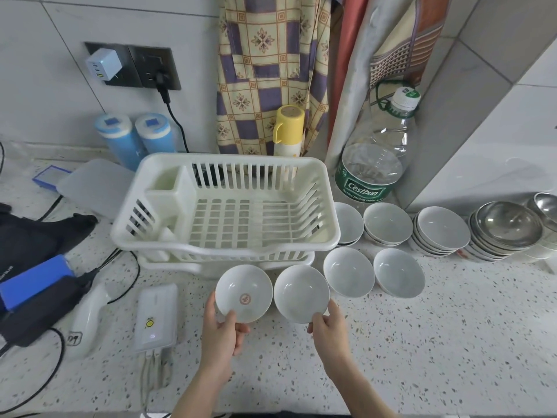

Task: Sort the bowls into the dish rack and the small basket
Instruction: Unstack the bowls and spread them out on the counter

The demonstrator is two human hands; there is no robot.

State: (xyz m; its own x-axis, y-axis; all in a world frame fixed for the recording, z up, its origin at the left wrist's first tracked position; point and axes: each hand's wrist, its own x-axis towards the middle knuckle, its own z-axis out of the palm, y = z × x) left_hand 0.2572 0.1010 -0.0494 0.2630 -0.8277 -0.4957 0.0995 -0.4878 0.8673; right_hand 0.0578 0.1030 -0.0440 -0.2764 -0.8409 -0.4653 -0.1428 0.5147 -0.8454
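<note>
Just in front of the dish rack (224,206), the left hand (221,330) pinched a marked bowl (244,292) by its near rim, while the right hand (330,325) pinched a plain bowl (301,292), both bowls tilted side by side above the counter (422,342).

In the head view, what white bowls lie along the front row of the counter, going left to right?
Bowl with red mark, held by the left hand → plain bowl, held by the right hand → third bowl → fourth bowl.

Bare forearms, no sleeves; left hand (221,336) and right hand (330,333) ungloved.
</note>
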